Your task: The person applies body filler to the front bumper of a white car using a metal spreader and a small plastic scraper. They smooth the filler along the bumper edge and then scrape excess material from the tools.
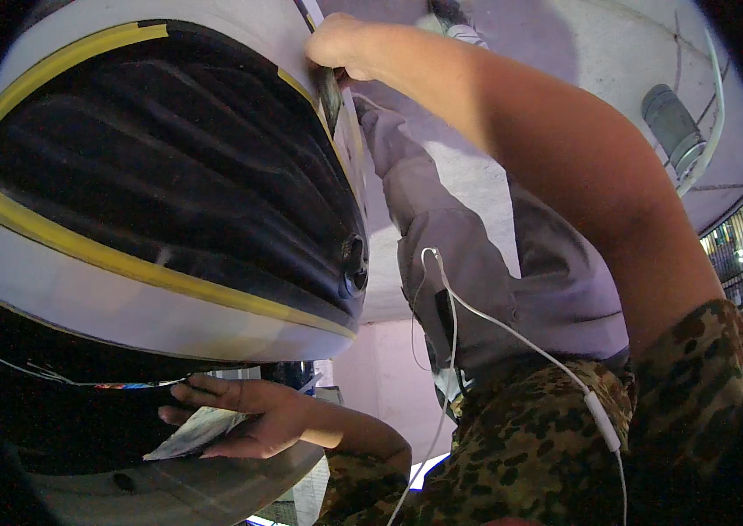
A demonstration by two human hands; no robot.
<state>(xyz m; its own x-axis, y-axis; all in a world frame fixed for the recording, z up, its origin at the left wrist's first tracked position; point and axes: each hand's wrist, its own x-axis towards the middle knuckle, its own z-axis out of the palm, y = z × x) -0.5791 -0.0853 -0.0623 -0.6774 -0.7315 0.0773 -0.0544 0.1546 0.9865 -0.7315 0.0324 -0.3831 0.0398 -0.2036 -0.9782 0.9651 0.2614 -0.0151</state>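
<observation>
Left hand (pixel 249 416), fingers spread flat on grey cloth (pixel 192 434) lower left; right hand (pixel 336 44) closed on rim atop large white, black, yellow-striped curved panel (pixel 161 193) filling frame's left.

Dim, purplish light falls from above, glare streaks the large glossy black-and-yellow curved panel (pixel 161 184), and strong fisheye bending and black vignetting darken the soft-focused edges.

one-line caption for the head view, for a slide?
Right hand at the top edge of a white, black and yellow curved panel; left hand flat beneath it on a grey cloth.
</observation>
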